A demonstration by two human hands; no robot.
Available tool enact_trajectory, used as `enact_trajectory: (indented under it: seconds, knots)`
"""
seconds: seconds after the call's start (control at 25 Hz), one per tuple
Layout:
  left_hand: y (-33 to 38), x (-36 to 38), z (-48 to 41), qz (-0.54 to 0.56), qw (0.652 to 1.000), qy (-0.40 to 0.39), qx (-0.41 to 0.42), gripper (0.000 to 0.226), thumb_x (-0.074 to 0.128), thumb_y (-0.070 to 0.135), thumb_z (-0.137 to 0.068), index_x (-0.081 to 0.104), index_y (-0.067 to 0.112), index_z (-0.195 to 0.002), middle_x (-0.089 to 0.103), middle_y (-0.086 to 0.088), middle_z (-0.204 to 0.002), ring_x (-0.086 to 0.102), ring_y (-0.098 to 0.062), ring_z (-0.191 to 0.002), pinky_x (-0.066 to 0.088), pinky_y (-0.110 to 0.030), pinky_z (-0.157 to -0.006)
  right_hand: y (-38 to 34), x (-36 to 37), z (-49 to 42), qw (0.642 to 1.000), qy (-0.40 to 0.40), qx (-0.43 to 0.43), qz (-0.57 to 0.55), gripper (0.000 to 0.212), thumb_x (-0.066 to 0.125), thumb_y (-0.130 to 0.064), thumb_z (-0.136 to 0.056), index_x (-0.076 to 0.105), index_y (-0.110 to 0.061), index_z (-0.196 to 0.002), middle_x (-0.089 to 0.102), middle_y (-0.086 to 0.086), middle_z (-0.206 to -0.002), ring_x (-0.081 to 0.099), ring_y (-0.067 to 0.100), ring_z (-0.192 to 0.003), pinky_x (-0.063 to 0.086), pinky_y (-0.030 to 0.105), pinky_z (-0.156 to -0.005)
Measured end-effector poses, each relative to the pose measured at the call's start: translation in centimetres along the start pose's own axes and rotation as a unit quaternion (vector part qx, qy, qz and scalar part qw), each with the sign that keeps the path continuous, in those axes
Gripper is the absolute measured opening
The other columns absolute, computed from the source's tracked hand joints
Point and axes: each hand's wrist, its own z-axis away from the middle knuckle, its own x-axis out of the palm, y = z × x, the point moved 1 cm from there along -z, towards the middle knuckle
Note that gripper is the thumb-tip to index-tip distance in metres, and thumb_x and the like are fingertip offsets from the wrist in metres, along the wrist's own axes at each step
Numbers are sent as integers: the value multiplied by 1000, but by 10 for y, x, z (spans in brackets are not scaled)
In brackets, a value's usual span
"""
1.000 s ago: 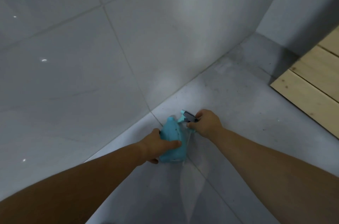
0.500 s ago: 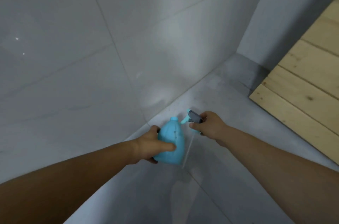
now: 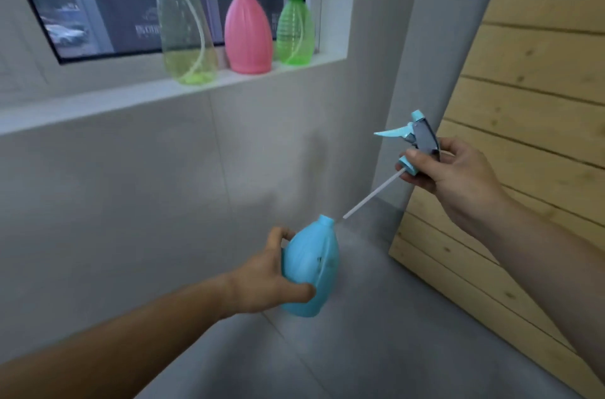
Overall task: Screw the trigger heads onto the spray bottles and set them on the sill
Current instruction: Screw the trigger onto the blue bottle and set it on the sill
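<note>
Blue bottle, trigger head apart

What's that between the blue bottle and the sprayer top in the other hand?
In the head view, only the thin white tube from the sprayer top spans that gap; its tip is beside the neck of the blue bottle, not inside.

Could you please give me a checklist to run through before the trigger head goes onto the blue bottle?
1. Left hand grips blue bottle: ok.
2. Right hand holds trigger head: ok.
3. Dip tube tip inside neck: not ok, it is just outside.
4. Trigger head seated on neck: not ok, apart.
5. Bare sill left of clear bottle: ok.
6. Neck thread condition: cannot tell.
</note>
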Motion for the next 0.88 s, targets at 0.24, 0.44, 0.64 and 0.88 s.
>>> enact_trajectory:
  seconds: [0.24, 0.44, 0.64, 0.88]
  knots:
    - [37, 9, 45, -36, 996, 2, 84, 84, 83, 26, -69, 25, 29, -130, 54, 4, -121, 70, -18, -96, 62, -27, -70, -41, -4, 61, 1000, 0, -23, -6, 37, 70, -10, -85, 56, -5, -119, 72, 17, -108, 73, 28, -96, 59, 38, -84]
    - [55, 23, 56, -52, 991, 1, 124, 84, 83, 27, -69, 26, 36, -129, 53, 4, -124, 70, -21, -99, 63, -37, -78, -22, 7, 87, 998, -53, 18, 18, 36, 70, -6, -85, 54, 0, -116, 73, 18, -103, 74, 30, -93, 61, 38, -80]
    - [60, 30, 54, 24, 992, -28, 119, 78, 82, 28, -69, 34, 39, -129, 57, 3, -127, 70, -14, -102, 63, -34, -82, -1, 13, 94, 978, -188, 46, 76, 31, 70, -17, -85, 58, -14, -113, 77, 5, -102, 73, 18, -99, 58, 33, -84]
    - [60, 28, 55, 105, 988, -22, 111, 67, 79, 19, -74, 45, 37, -129, 63, -2, -125, 70, -13, -104, 60, -27, -81, -1, 6, 90, 963, -259, 45, 57, 43, 68, -10, -82, 58, -18, -122, 75, 3, -109, 70, 14, -105, 55, 25, -83]
